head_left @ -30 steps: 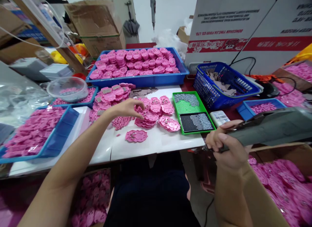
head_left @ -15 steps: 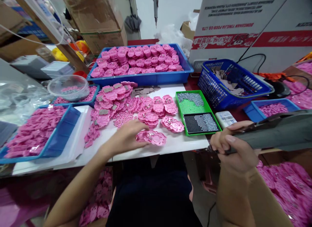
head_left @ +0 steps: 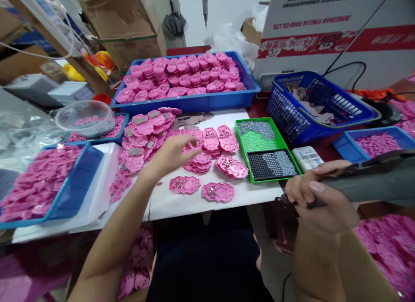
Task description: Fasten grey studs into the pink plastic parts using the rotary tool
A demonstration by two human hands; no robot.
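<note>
Pink plastic pieces point(head_left: 184, 184) are lying on the white table point(head_left: 181, 202); far ones are filling a blue tray point(head_left: 194, 104); right, a green tray point(head_left: 256, 142) is holding seemingly silver specks.

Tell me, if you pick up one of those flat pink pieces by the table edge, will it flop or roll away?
Each pink piece near the left hand lies thin and flat, so it probably stays put rather than rolling. It looks like moulded plastic, likely stiff and light. Being so flat on the white tabletop, it may be fiddly to lift.

blue basket point(head_left: 337, 116) of scraps, green tray point(head_left: 256, 142), clear bowl point(head_left: 84, 118), cardboard boxes point(head_left: 129, 29)
</note>
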